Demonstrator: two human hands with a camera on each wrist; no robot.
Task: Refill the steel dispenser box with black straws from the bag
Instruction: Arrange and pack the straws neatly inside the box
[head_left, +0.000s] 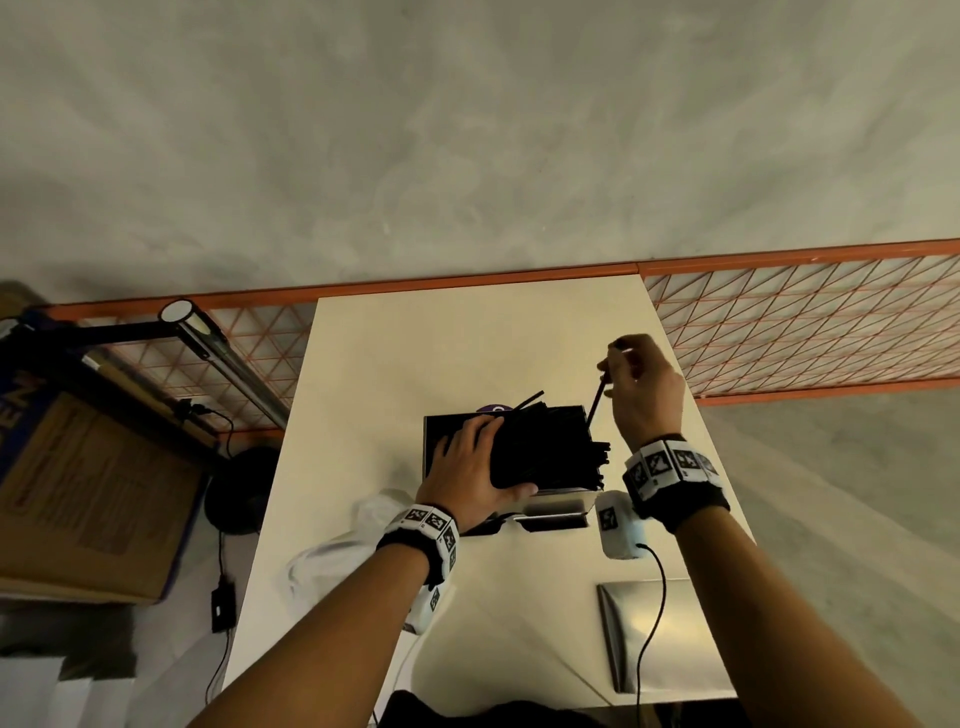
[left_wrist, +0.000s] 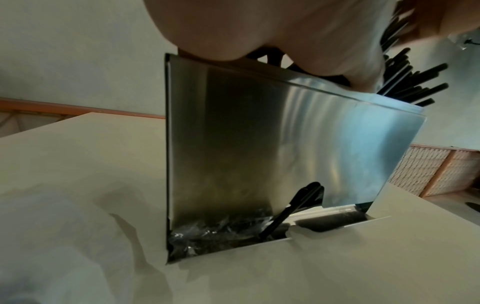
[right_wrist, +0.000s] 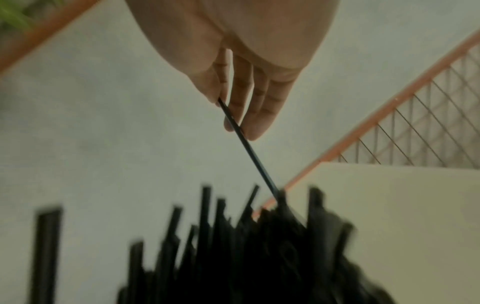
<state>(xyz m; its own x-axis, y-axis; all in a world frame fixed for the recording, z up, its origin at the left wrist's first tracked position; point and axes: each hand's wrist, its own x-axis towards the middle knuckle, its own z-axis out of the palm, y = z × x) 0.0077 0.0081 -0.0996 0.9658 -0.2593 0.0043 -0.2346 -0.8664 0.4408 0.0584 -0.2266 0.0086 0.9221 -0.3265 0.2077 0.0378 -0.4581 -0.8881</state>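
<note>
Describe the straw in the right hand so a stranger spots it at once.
On the white table stands a steel dispenser box packed with black straws. One straw slants up from their far right, its top pinched by the right hand.

No legible text found; printing on cardboard box (head_left: 88, 493) too blurred to read; wristband tags (head_left: 670, 465) show only coded black-and-white patterns.
</note>
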